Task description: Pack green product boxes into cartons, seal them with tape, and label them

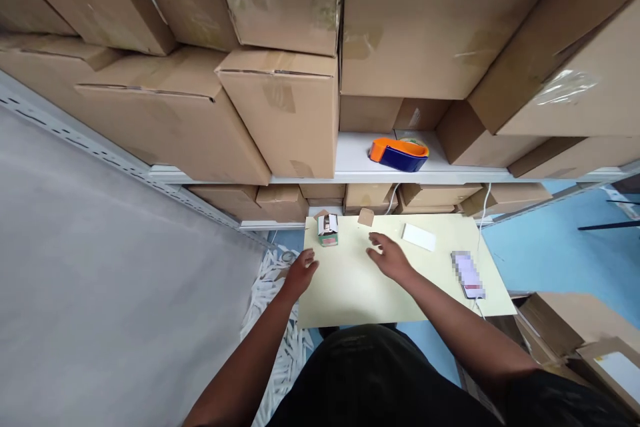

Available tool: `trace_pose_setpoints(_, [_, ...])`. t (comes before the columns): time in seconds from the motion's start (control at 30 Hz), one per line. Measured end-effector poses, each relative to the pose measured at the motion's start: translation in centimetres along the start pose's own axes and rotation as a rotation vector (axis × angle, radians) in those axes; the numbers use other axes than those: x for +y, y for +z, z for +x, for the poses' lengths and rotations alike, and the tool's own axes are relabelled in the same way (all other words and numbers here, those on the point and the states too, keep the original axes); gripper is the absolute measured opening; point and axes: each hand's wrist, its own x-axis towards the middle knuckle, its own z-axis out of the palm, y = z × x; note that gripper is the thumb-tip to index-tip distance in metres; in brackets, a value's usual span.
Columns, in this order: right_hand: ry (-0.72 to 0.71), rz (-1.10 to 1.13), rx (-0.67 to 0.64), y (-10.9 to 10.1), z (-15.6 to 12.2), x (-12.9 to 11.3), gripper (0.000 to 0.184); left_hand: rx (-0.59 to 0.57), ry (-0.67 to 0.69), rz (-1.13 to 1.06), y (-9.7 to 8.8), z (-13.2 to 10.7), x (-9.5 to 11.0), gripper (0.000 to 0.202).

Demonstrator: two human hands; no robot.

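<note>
Over the left edge of the pale yellow table point(350, 293) is my left hand point(301, 272), fingers curved and apart, with nothing in it. A small green and white box point(328, 230) with raised flaps stands just beyond it; its contents are too small to make out. My right hand point(389, 256) hovers over the middle of the table, thumb and fingers apart and holding nothing. Past its fingertips lies a small brown cardboard piece point(366, 217). To the right of that hand is a flat white box point(419, 237).
A phone point(468, 275) with a white cable lies at the table's right. Shelves of cardboard boxes point(280, 113) rise behind, with an orange and blue tape dispenser point(399, 154) on one. White strips point(270, 293) pile on the floor left; open cartons point(565, 327) stand right.
</note>
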Motion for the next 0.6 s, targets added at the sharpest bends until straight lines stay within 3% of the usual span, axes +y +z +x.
trace_pose_setpoints(0.1, [-0.205,-0.130,0.289,-7.4,-0.3,-2.3,0.030,-0.053,-0.001,0.096,-0.7,-4.0,-1.8,0.032])
trace_pose_setpoints(0.17, [-0.319,-0.242,0.461,-11.6,1.6,-4.3,0.030,-0.101,-0.046,0.156,-0.7,-6.4,-2.5,0.025])
trace_pose_setpoints(0.23, [-0.373,-0.331,0.547,-14.5,4.9,-6.0,0.039,-0.135,-0.062,0.208,-0.3,-8.1,-2.5,0.019])
trace_pose_setpoints(0.33, [-0.404,-0.413,0.521,-16.5,10.6,-7.3,0.055,-0.146,-0.045,0.259,0.5,-9.3,-1.4,0.015])
trace_pose_setpoints(0.43, [-0.380,-0.511,0.436,-17.0,14.3,-7.4,0.050,-0.122,-0.028,0.260,1.2,-9.6,-0.2,0.017])
trace_pose_setpoints(0.5, [-0.369,-0.536,0.424,-17.4,14.6,-7.2,0.041,-0.126,-0.005,0.267,1.6,-9.7,0.2,0.019])
trace_pose_setpoints(0.6, [-0.404,-0.609,0.466,-18.3,11.3,-6.6,0.028,-0.171,0.057,0.310,1.9,-10.2,0.0,0.022])
